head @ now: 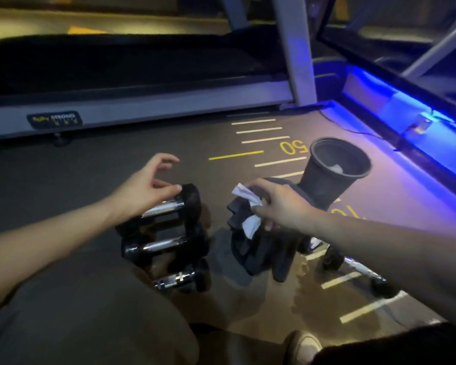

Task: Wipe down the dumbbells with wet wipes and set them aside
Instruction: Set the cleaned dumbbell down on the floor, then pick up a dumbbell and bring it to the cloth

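Three dumbbells: black rubber-headed ones with shiny chrome handles (166, 243), stacked in a little row on the dark gym floor (95, 164), right in front of the knees
Long axis: handles run roughly left-to-right, tilted up a bit toward the right
Left hand (148, 188): relaxed and holding nothing, fingertips just touching the right head of the farthest dumbbell, so it's clearly the nearer hand
Right hand (277, 204): pinching a crumpled white wet wipe (248, 206), hovering just right of the row, over a dark hex-headed dumbbell pile (256, 248)
Next move, my guess: wipe has to travel left onto that chrome bar while the left hand steadies it
Bin: dark round plastic bucket (337, 167) further right, looks like a used wipe inside
Writing: grey treadmill (142, 106) has a label reading "STRONG", rest too blurry; yellow floor marking says "50"
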The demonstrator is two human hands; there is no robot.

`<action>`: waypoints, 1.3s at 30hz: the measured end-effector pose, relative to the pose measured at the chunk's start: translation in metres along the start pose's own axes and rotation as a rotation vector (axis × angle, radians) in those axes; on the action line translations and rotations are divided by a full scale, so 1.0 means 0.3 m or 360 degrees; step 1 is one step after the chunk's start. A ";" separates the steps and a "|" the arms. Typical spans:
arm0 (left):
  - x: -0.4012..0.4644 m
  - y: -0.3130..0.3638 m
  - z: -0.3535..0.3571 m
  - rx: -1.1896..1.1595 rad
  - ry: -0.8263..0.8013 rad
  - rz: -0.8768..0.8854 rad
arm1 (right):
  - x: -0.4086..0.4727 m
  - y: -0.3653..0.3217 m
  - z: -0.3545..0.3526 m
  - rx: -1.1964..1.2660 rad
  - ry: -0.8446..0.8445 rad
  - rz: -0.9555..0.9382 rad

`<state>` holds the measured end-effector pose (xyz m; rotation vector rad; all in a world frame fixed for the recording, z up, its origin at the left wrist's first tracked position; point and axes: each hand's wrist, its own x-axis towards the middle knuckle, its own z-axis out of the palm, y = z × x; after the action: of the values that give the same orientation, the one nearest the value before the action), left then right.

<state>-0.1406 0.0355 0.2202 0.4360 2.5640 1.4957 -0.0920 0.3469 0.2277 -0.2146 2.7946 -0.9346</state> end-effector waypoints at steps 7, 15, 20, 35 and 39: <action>0.153 0.294 0.214 0.0318 -0.0407 0.0223 | -0.163 0.170 -0.275 0.0107 0.0236 0.0136; 0.241 0.423 0.645 0.0277 -0.0669 0.0375 | -0.329 0.489 -0.362 0.0161 0.0344 0.0486; 0.271 0.433 0.925 0.0298 -0.0803 0.0329 | -0.402 0.718 -0.267 0.0262 0.0389 0.0675; 0.345 0.222 1.518 0.0392 -0.0981 -0.0038 | -0.579 1.301 -0.084 0.0135 0.0586 0.1171; 0.373 0.167 1.655 0.0423 -0.1005 -0.0087 | -0.597 1.399 -0.042 0.0214 0.0581 0.1291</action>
<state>-0.1064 0.5050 0.0206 0.7260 2.2272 0.8139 0.0469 0.7211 0.0063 1.1160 2.6633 -0.9796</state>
